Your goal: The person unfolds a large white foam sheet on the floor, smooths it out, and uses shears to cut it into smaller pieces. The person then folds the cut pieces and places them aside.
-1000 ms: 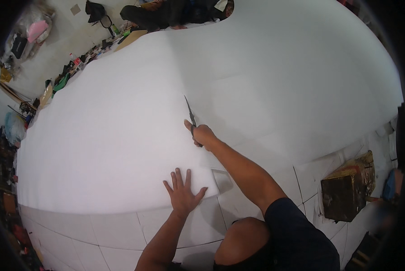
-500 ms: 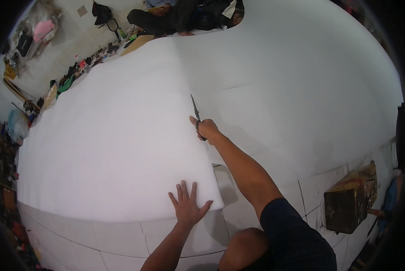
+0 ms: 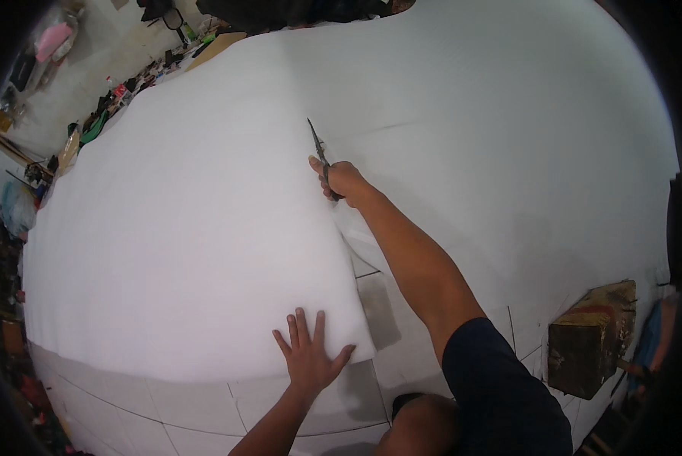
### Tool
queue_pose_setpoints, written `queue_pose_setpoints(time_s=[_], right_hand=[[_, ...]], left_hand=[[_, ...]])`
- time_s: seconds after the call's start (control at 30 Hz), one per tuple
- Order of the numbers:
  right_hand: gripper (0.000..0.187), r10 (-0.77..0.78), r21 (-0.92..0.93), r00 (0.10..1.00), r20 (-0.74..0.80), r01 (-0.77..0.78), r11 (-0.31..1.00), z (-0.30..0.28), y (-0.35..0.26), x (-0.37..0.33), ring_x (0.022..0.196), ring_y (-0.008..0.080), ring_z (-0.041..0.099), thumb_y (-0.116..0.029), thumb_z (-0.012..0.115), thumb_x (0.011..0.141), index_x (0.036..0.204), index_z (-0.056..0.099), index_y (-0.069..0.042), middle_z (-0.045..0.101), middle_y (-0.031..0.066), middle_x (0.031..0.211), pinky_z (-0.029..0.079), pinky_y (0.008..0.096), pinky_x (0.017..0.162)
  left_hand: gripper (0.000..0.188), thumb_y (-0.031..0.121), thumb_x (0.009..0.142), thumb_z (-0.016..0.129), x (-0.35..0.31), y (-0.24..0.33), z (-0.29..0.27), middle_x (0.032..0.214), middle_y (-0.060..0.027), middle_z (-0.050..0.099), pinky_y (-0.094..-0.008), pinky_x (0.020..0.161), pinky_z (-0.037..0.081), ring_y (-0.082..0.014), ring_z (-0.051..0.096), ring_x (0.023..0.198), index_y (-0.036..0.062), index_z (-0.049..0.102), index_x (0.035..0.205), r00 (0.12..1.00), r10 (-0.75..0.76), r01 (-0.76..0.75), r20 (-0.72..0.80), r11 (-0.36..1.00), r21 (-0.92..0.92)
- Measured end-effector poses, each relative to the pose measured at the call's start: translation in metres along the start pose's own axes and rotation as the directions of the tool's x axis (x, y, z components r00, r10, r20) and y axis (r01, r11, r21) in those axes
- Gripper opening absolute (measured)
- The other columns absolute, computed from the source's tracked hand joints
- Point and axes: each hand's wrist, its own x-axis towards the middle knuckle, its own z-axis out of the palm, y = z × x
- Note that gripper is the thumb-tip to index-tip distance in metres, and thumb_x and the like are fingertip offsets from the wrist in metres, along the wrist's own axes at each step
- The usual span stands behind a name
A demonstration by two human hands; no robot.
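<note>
Sheet (image 3: pixel 181 213) stretches ahead of my right hand (image 3: pixel 345 181), fingers closed round scissors (image 3: pixel 315 138) pointing away; my left hand (image 3: pixel 308 361) lies flat near its corner, fingers spread, empty.

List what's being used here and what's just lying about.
In use:
scissors, in the right hand
white sheet, under the left hand

Lying about:
brown block-shaped object
bluish plastic bag
green item, kind unclear

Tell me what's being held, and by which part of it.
The right hand holds the scissors by the handles. The left hand holds nothing; it lies spread on the white sheet.
</note>
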Motion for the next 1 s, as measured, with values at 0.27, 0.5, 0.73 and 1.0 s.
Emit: queue_pose_setpoints(time_s=[0.27,0.5,0.73,1.0], right_hand=[[0.06,0.024,0.0,0.995,0.099,-0.025,1.0,-0.023,-0.013,-0.004,0.057,0.0132,0.054,-0.065,0.066,0.088,0.08,0.058,-0.006,0.055,0.0025,0.066,0.048,0.0277,0.054],[0.067,0.096,0.045,0.978,0.184,-0.106,0.993,-0.018,-0.003,-0.002,0.057,0.0123,0.053,-0.072,0.06,0.087,0.089,0.057,-0.006,0.053,0.0011,0.069,0.048,0.0271,0.057],[0.065,0.133,-0.014,0.987,0.093,-0.132,0.991,-0.009,-0.035,0.041,0.053,0.011,0.048,-0.072,0.059,0.088,0.086,0.054,-0.007,0.051,0.0002,0.067,0.044,0.0277,0.051],[0.057,0.018,-0.019,1.0,-0.016,-0.019,1.0,0.003,-0.035,0.067,0.049,0.0107,0.045,-0.062,0.064,0.091,0.078,0.053,-0.007,0.048,0.0004,0.061,0.038,0.0285,0.045]], left_hand=[[0.071,0.044,0.093,0.064,0.212,-0.011,-0.056,0.153,-0.0311,0.032,-0.0601,0.115,0.023,-0.0489,0.03,0.142,0.0067,0.042,0.149,0.865,-0.079,-0.023,-0.495,0.98,-0.196],[0.08,0.063,0.094,0.048,0.276,-0.034,-0.011,0.16,-0.0273,0.022,-0.0595,0.121,0.006,-0.0454,0.014,0.15,0.0113,0.035,0.155,0.929,-0.19,0.197,-0.318,0.98,-0.009],[0.078,0.06,0.093,0.053,0.276,-0.03,-0.008,0.159,-0.0282,0.025,-0.0621,0.119,0.01,-0.0477,0.02,0.148,0.0107,0.04,0.152,0.919,-0.155,0.163,-0.363,0.987,-0.009],[0.081,0.058,0.089,0.058,0.28,-0.03,-0.018,0.161,-0.027,0.021,-0.061,0.12,0.004,-0.0464,0.014,0.15,0.0123,0.04,0.153,0.941,-0.238,0.224,-0.241,0.971,-0.085]])
